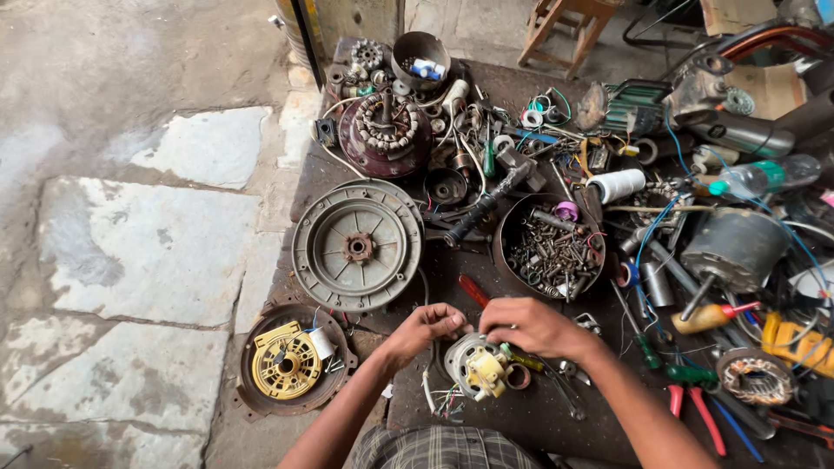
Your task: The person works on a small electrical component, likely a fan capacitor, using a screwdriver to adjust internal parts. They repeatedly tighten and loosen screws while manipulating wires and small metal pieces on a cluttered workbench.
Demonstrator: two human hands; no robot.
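**Both hands pinched over a small motor on a crowded bench**

Cracked stone paving runs along the left, and beside it I see a dark workbench (556, 417) buried in motor parts. My left hand (427, 328) and right hand (528, 325) meet just above a small motor stator (476, 366) with a pale yellow plastic core, which sits on the bench near its front edge. Both hands are curled nearly closed, fingertips pinched together between them; whatever they grip is too small for me to make out, possibly a wire end. A red-handled screwdriver (473, 291) lies just behind the knuckles, partly hidden.

A large grey ribbed motor cover (357, 246) rests to the left, and a rusty housing with a yellow part (289, 363) hangs at the bench's left corner. A round bowl of screws and bolts (551, 249) sits just behind the right hand.

My worry is the loose wires trailing from the stator toward the front edge: a tug could snap one or drag the stator off. With clutter this dense, any small piece dropped would vanish among the scrap, and a stray elbow could tip that corner housing onto the paving.
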